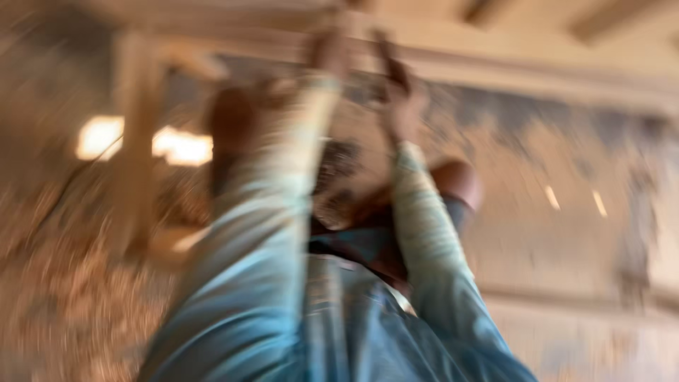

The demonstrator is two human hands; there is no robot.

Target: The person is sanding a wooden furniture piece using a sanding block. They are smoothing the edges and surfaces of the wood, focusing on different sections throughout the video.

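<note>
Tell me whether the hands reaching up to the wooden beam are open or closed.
Cannot tell. The left hand and right hand are raised at the wooden beam, but motion blur hides the fingers.

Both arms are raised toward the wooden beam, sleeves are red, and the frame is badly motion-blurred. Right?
Not quite: the sleeves are light blue, not red, as the head view shows. The rest holds: the left hand and right hand are raised toward the wooden beam, and the frame is badly motion-blurred.

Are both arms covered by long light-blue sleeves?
Yes, both raised arms wear light-blue sleeves that reach up to the hands.
</note>
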